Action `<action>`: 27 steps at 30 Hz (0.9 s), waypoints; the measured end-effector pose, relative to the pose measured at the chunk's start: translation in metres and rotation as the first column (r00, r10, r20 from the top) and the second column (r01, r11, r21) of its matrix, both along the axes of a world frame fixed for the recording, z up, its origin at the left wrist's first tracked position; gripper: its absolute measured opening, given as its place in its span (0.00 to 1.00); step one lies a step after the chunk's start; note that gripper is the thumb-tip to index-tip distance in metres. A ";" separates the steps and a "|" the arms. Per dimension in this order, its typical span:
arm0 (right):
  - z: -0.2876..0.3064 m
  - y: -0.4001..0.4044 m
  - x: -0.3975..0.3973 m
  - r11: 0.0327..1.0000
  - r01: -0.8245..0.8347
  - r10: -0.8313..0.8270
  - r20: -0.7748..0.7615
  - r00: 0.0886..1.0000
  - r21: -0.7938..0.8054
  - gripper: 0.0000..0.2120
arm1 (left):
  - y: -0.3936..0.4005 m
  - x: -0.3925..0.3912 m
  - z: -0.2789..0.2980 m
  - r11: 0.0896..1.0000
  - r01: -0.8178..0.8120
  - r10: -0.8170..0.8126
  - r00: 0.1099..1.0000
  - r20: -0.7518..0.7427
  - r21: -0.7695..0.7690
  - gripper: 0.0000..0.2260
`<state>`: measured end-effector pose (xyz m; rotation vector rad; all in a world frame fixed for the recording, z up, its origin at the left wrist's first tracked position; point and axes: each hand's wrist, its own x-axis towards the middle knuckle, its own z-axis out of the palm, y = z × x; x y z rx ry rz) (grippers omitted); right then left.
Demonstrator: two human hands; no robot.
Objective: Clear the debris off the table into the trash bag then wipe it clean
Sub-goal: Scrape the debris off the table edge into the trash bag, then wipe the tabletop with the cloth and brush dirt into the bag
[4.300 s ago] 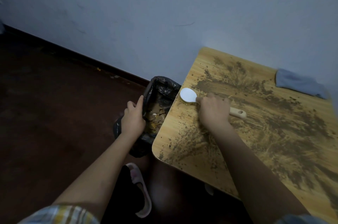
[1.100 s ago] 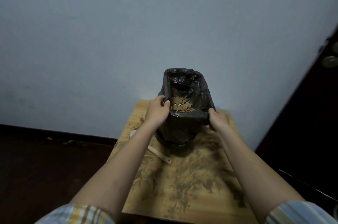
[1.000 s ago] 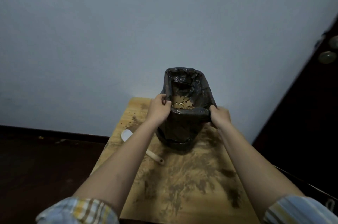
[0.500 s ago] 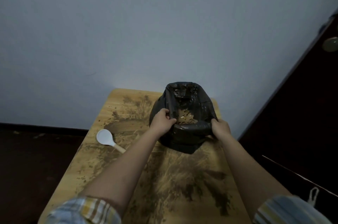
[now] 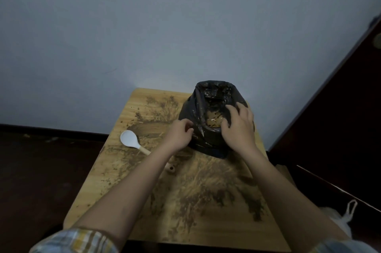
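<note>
Sitting on table [image 5: 115,180], trash bag [image 5: 191,112] (debris [image 5: 214,121] inside)

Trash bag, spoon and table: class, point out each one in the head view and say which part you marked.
Trash bag [image 5: 190,112]: head view, on its left outer wall.
Spoon [image 5: 129,138]: head view, on the white bowl.
Table [image 5: 216,224]: head view, on the bare wood near the front edge.

the trash bag [image 5: 208,108] stands on the tabletop [image 5: 132,170] at its far right by the wall [image 5: 165,25], the spoon [image 5: 132,141] lying to its left, debris [image 5: 206,190] spread before both.
</note>
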<state>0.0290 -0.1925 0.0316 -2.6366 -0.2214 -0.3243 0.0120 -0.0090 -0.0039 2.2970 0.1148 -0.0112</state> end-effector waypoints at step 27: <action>-0.092 0.163 -0.051 0.885 -0.340 0.231 -0.334 0.914 -0.317 0.16 | 0.127 -0.096 -0.030 0.933 -0.107 0.109 0.994 0.014 0.344 0.12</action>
